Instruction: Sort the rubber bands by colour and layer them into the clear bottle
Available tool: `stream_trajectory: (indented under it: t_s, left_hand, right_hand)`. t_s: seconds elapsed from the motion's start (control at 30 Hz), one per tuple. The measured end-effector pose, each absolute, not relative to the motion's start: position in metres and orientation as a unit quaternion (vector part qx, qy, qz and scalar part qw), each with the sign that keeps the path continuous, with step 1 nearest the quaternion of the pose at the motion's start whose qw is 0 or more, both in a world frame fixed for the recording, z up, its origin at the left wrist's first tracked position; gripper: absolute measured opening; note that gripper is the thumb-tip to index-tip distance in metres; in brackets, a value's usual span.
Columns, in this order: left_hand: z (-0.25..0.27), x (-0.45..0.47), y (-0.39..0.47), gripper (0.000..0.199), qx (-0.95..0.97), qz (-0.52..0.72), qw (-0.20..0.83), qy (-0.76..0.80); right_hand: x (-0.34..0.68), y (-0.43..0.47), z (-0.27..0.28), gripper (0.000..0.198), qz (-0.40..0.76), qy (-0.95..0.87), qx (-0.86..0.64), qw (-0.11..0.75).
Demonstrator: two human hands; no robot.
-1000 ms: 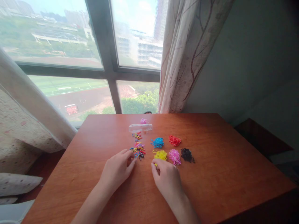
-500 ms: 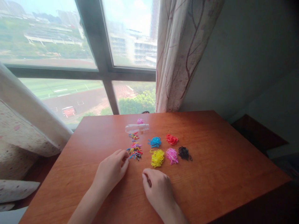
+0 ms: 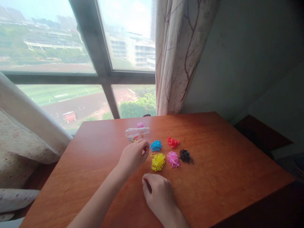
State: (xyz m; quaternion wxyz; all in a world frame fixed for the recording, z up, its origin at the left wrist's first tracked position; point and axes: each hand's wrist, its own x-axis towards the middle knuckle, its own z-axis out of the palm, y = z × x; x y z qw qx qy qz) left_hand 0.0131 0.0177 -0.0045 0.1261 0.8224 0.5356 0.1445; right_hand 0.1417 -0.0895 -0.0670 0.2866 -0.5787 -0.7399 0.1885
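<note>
Although five piles (image 3: 173, 159) sit colour-sorted at centre, mixed bands (image 3: 133, 139) remain left of centre, left hand (image 3: 133, 155) near-pinched just beside the blue pile (image 3: 156, 145), right hand (image 3: 158, 192) loosely curled lower centre, contents of either indeterminable.

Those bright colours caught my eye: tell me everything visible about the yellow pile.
The yellow pile is a loose heap of thin, rubbery-looking loops, one jutting out upper left. It lies on the brown tabletop, nearer than the blue pile and left of the pink pile. The left hand and right hand appear clear of it.
</note>
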Motion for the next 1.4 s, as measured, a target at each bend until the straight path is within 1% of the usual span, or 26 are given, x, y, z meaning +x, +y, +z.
stream_trajectory:
  t_s: [0.17,0.37,0.63,0.77,0.97,1.13,1.3,1.4]
  left_hand:
    - [-0.01,0.035,0.045,0.014,0.823,0.147,0.116,0.537]
    - [-0.016,0.038,0.052,0.015,0.82,0.15,0.13,0.537]
    - [-0.01,-0.013,0.035,0.017,0.793,0.173,0.146,0.566]
    - [-0.013,-0.044,0.015,0.02,0.777,0.163,0.157,0.587]
    - [-0.026,-0.063,-0.005,0.024,0.755,0.145,0.19,0.611]
    - [-0.031,-0.064,-0.008,0.025,0.756,0.154,0.203,0.603]
    - [-0.033,-0.065,-0.009,0.022,0.761,0.156,0.203,0.596]
    - [-0.034,-0.066,-0.01,0.02,0.764,0.153,0.201,0.594]
  right_hand:
    - [0.141,-0.089,-0.068,0.017,0.181,-0.744,-0.575,0.288]
    - [0.141,-0.089,-0.066,0.018,0.174,-0.747,-0.578,0.277]
    - [0.141,-0.091,-0.063,0.017,0.172,-0.747,-0.583,0.269]
    - [0.14,-0.09,-0.062,0.016,0.168,-0.749,-0.588,0.254]
    - [0.129,-0.088,-0.058,0.015,0.138,-0.751,-0.613,0.203]
    - [0.116,-0.073,-0.042,0.011,0.097,-0.742,-0.646,0.15]
    - [0.108,-0.049,-0.03,0.009,0.066,-0.728,-0.676,0.091]
    - [0.105,-0.04,-0.03,0.009,0.063,-0.727,-0.679,0.076]
